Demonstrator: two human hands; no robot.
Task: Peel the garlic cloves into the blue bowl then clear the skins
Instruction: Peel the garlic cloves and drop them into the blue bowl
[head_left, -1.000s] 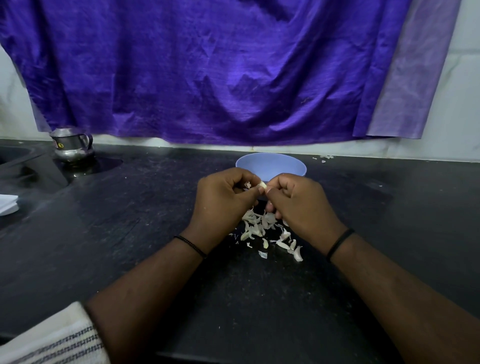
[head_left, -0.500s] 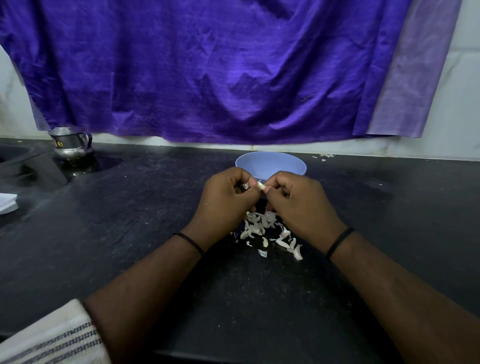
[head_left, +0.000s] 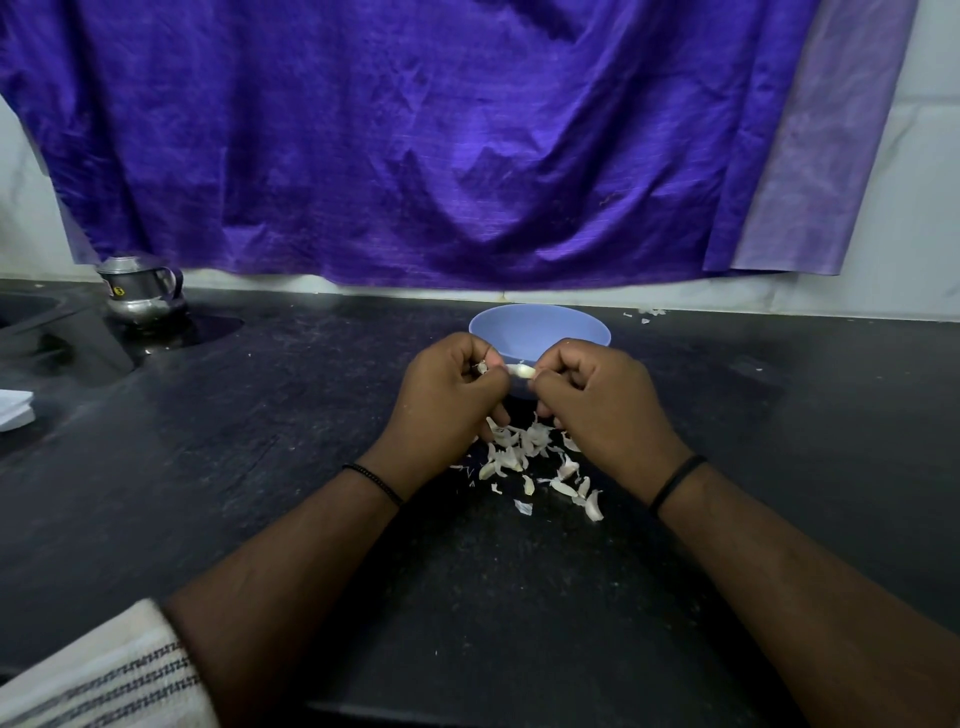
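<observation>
While both forearms reach forward over a dark stone counter (head_left: 260, 467), the 2 hands meet just in front of a blue bowl (head_left: 540, 332). Between them is a single pale garlic clove (head_left: 522, 371), held above the counter at the bowl's near rim. The left hand (head_left: 447, 395) has its fingers curled inward, thumb and fingertips pinching one end of the clove; a scrap of papery skin shows beside its fingers. The right hand (head_left: 597, 400) is curled the same way, pinching the other end. Each wrist wears a thin black band.

Directly below the hands lies a loose scatter of garlic skins (head_left: 524, 457) — whitish flakes and curls spread on the counter, trailing toward the person. Whether any whole cloves lie among them I cannot tell. The bowl stands near the back wall, its inside partly hidden by the hands — I cannot make out what it holds. A few more pale flecks (head_left: 644, 314) lie by the wall, to the right of the bowl.

Off to the left at the back stands a small steel pot (head_left: 143, 291) with a handle, and something white (head_left: 13, 408) lies at the far left edge. A wrinkled purple cloth (head_left: 415, 140) hangs across the wall behind. A cream sleeve (head_left: 98, 675) with dark stripes covers the left upper arm.
</observation>
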